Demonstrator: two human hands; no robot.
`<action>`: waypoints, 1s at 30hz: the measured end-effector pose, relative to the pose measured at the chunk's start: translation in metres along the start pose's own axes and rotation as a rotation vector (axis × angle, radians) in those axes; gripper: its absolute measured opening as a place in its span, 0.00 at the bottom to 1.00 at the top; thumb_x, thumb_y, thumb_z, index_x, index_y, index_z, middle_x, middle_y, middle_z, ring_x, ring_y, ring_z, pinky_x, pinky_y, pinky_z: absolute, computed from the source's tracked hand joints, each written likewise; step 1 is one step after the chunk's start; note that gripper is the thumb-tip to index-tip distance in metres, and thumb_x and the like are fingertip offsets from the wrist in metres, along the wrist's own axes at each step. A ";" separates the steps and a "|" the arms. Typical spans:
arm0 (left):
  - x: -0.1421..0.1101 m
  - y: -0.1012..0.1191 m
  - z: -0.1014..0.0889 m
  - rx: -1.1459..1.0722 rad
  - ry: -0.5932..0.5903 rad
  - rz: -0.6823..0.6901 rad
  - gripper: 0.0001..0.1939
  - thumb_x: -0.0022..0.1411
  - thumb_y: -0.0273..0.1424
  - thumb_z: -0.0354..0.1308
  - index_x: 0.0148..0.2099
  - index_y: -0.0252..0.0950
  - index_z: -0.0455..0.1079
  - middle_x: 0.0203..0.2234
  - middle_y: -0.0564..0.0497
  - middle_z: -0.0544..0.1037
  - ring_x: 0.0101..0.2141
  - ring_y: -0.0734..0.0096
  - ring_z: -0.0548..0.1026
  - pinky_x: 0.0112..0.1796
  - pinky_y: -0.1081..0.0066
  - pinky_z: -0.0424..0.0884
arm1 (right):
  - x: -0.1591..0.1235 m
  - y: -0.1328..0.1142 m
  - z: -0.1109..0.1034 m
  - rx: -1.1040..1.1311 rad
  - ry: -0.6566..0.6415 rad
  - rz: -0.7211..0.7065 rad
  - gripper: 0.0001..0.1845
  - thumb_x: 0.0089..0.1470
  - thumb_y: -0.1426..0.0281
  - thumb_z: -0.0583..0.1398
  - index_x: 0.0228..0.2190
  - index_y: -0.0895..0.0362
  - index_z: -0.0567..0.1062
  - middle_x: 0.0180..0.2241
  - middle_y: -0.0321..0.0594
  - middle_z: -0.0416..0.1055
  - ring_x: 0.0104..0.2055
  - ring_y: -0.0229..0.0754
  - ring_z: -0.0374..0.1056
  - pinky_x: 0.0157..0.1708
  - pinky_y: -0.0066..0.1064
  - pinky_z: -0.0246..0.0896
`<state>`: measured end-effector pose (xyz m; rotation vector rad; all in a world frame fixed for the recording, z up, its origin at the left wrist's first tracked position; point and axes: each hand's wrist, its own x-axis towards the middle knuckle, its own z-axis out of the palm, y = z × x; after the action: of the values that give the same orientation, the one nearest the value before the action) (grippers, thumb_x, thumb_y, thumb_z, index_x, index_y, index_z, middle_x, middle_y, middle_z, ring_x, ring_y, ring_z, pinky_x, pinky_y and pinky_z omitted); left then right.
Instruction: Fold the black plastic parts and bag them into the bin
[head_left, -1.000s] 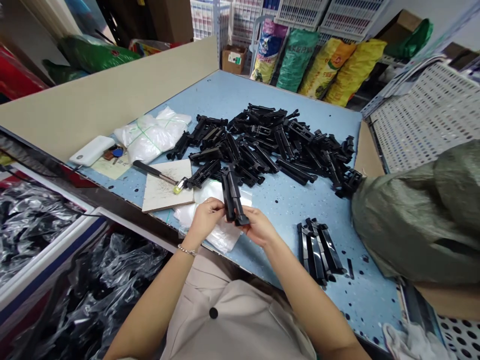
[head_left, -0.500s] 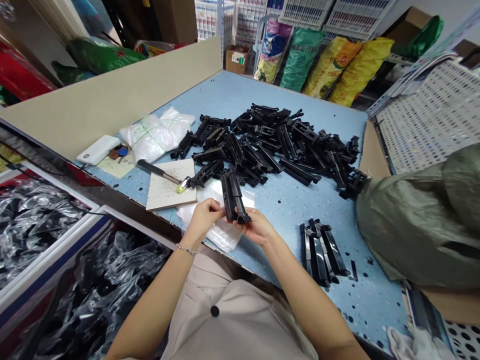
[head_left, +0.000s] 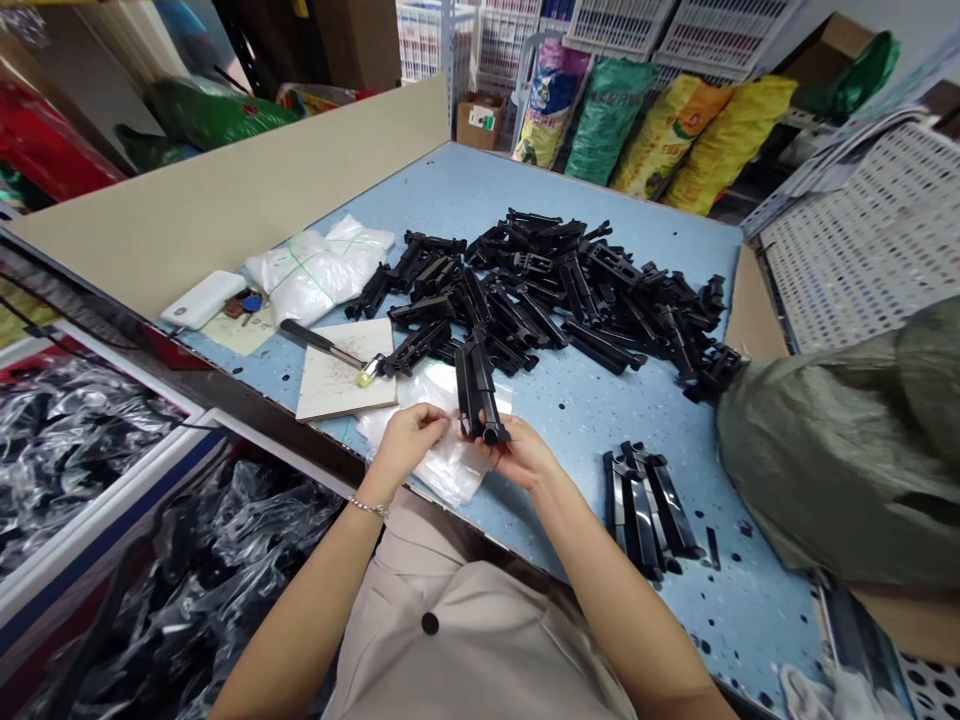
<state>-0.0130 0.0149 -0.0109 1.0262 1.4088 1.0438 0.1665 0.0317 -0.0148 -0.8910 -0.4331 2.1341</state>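
My right hand (head_left: 519,452) grips the lower end of a pair of long black plastic parts (head_left: 477,385), which lie side by side and point away from me. To their left, a small gap apart, my left hand (head_left: 412,438) is closed with thumb and forefinger together. Whatever its fingertips may pinch is too small to make out. Beneath both hands lie clear plastic bags (head_left: 454,470) at the table edge. A heap of similar black parts (head_left: 540,290) spreads beyond the hands. Several glossy black parts (head_left: 641,505) lie in a row to the right.
A hammer (head_left: 330,348) rests on a pale board (head_left: 322,385) at left. Behind it are a wrapped white bundle (head_left: 322,265) and a white power bank (head_left: 202,298). A big olive sack (head_left: 840,450) bulges over the right edge. Crates of bagged parts (head_left: 202,570) stand below left.
My left fingers have come away from the black pair, leaving a small gap. My right hand still holds the pair, now slightly further right. The whole view has shifted a little.
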 end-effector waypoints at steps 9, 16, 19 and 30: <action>0.001 -0.003 0.003 -0.132 0.034 -0.009 0.09 0.42 0.33 0.66 0.26 0.35 0.72 0.18 0.54 0.72 0.21 0.76 0.66 0.24 0.74 0.62 | -0.003 0.008 0.003 -0.150 -0.007 -0.021 0.11 0.42 0.69 0.70 0.29 0.62 0.79 0.28 0.43 0.78 0.30 0.42 0.76 0.23 0.22 0.68; -0.003 0.001 -0.002 -0.248 0.057 -0.050 0.11 0.41 0.33 0.67 0.25 0.34 0.70 0.21 0.53 0.72 0.23 0.75 0.68 0.26 0.73 0.66 | -0.004 0.009 0.001 -0.137 0.010 -0.041 0.12 0.40 0.68 0.71 0.28 0.62 0.79 0.30 0.44 0.79 0.31 0.43 0.76 0.21 0.22 0.65; -0.005 0.001 0.001 -0.268 0.048 -0.055 0.12 0.43 0.35 0.67 0.29 0.34 0.73 0.24 0.52 0.74 0.25 0.74 0.70 0.27 0.73 0.67 | -0.005 0.010 0.004 -0.155 -0.035 -0.026 0.13 0.41 0.67 0.71 0.30 0.62 0.79 0.30 0.43 0.79 0.29 0.41 0.76 0.22 0.22 0.65; -0.003 -0.002 -0.002 -0.138 0.083 -0.011 0.15 0.43 0.38 0.69 0.26 0.35 0.68 0.18 0.55 0.71 0.21 0.77 0.65 0.24 0.75 0.59 | -0.010 0.009 -0.002 -0.057 -0.081 0.033 0.14 0.43 0.71 0.69 0.35 0.63 0.78 0.33 0.47 0.78 0.32 0.41 0.76 0.21 0.20 0.66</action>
<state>-0.0148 0.0110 -0.0121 0.8824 1.3871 1.1700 0.1674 0.0178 -0.0165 -0.8512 -0.5256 2.2033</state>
